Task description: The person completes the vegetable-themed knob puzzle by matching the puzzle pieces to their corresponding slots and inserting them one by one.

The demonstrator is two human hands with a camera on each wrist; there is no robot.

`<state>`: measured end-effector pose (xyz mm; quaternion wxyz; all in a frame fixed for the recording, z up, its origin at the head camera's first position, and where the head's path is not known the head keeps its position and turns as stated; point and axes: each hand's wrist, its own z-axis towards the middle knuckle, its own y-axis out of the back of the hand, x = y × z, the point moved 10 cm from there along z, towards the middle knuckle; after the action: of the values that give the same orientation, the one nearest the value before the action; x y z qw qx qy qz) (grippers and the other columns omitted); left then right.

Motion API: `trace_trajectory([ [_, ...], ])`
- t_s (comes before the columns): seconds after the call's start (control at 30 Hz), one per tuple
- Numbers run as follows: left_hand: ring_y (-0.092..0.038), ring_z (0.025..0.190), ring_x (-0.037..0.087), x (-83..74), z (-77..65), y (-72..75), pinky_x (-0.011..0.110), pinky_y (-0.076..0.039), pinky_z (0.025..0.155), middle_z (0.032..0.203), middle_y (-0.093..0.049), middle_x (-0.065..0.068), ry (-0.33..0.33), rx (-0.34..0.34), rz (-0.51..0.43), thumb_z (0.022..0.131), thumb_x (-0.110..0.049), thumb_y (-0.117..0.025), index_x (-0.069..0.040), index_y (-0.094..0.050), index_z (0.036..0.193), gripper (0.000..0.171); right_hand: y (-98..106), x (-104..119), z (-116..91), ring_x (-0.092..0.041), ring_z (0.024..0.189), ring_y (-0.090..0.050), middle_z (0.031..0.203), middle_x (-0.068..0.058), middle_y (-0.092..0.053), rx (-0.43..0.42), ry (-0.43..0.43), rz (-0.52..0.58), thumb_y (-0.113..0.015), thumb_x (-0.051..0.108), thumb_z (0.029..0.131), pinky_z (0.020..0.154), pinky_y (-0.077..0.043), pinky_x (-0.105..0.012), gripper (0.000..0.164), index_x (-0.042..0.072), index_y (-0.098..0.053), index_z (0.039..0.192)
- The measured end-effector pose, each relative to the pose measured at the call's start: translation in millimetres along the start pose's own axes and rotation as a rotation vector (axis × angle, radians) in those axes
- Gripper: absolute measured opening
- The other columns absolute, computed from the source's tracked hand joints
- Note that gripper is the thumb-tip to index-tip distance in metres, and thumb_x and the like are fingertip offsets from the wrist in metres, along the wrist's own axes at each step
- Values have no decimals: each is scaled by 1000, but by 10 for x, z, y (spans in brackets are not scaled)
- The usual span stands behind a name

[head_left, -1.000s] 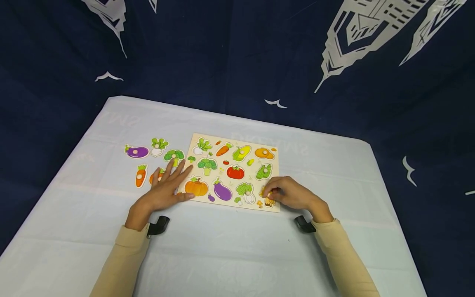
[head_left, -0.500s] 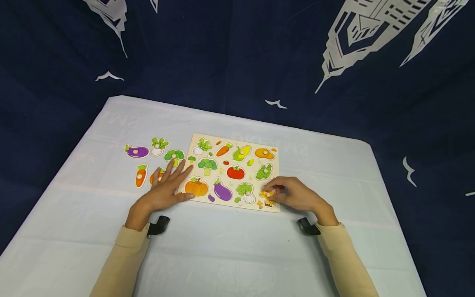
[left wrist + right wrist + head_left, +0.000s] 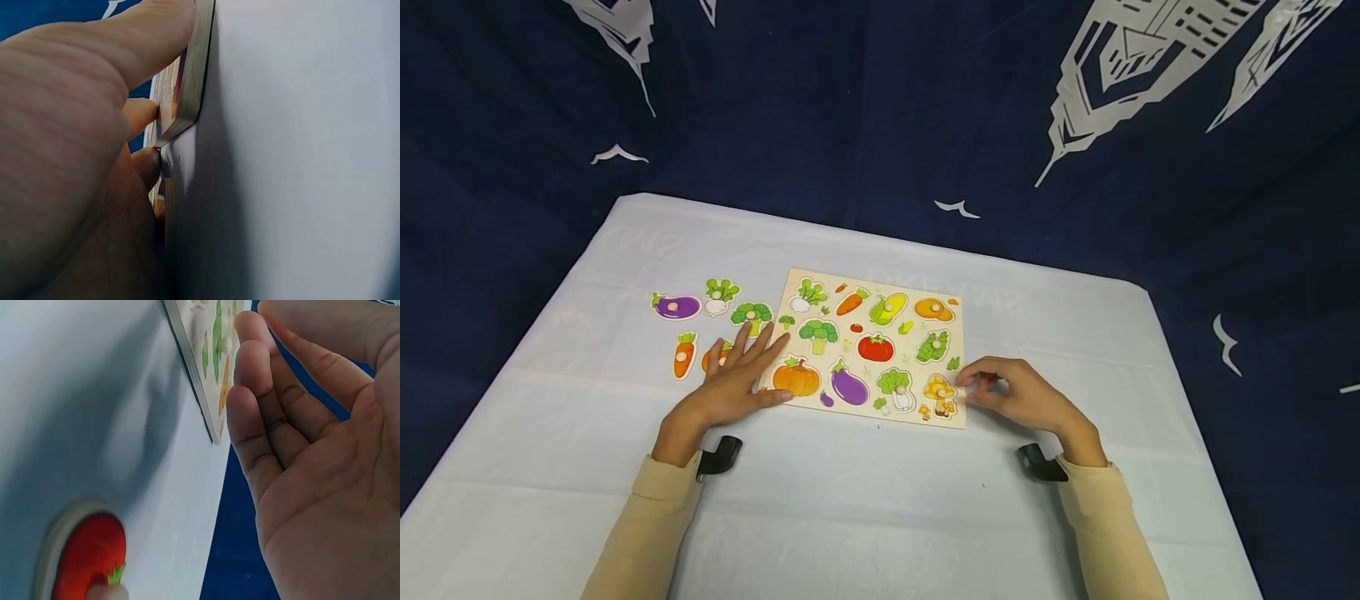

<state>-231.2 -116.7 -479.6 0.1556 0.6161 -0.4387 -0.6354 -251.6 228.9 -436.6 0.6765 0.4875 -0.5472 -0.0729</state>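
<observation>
My left hand (image 3: 730, 392) lies spread at the left edge of the wooden vegetable puzzle board (image 3: 850, 421), its thumb on the lower left corner. Its fingers overlap the loose broccoli piece (image 3: 751, 315) and a partly hidden pumpkin piece (image 3: 718, 352). My right hand (image 3: 1018, 396) hovers by the board's right edge, fingers loosely bent and nothing held. Beside it, the knobbed mushroom piece (image 3: 940, 390) sits in its slot. In the right wrist view a tomato piece (image 3: 94, 550) with a knob lies on the table; the head view hides it.
Left of the board lie loose eggplant (image 3: 676, 307), radish (image 3: 721, 292) and carrot (image 3: 684, 357) pieces. Knobbed corn (image 3: 889, 308), potato (image 3: 934, 310) and cabbage (image 3: 898, 387) pieces are on the board. A white cloth covers the table (image 3: 850, 517); a dark blue curtain (image 3: 820, 125) hangs behind.
My right hand has let go of the mushroom piece and moved right, off the board, leaving that piece in full view. The left hand has stayed put.
</observation>
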Motion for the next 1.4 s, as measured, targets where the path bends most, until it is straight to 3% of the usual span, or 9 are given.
trace_trajectory([
  [0.33, 16, 154, 39, 31, 7, -27, 66, 20, 114, 169, -7, 17, 2, 0, -9, 92, -41, -69, -14, -23, 160, 86, 198, -159, -214, -9, 82, -58, 102, 1, -71, -56, -18, -1, -73, 11, 92, 76, -50, -24, 19, 12, -72, 111],
  [0.63, 15, 154, 41, 10, 15, -9, 68, 19, 114, 168, -8, 18, -15, -9, -8, 92, -42, -68, -13, -24, 160, 87, 357, -291, -442, -8, 84, -58, 98, 5, -69, -98, -59, -22, -72, 10, 92, 78, -49, -22, 18, 13, -73, 109],
  [0.87, 16, 154, 40, 42, 33, -31, 67, 19, 114, 169, -6, 16, 2, 6, 14, 92, -43, -68, -14, -22, 161, 87, 368, -451, -558, -11, 81, -60, 91, 1, -68, -82, -109, 11, -69, 9, 94, 71, -52, -24, 14, 11, -74, 107],
  [1.07, 16, 154, 40, 26, 21, -29, 67, 19, 114, 169, -6, 16, 3, 7, 6, 92, -42, -69, -14, -22, 160, 87, 379, -540, -634, -10, 87, -60, 101, -1, -70, -53, -150, 0, -67, 4, 94, 78, -51, -23, 18, 15, -74, 106],
  [1.4, 14, 154, 42, 8, 1, -11, 68, 18, 114, 168, -8, 18, 2, 1, 4, 92, -43, -68, -13, -24, 160, 86, 366, -564, -689, -17, 88, -61, 103, -5, -71, -63, -108, 14, -64, -6, 92, 78, -49, -17, 21, 11, -73, 101],
])
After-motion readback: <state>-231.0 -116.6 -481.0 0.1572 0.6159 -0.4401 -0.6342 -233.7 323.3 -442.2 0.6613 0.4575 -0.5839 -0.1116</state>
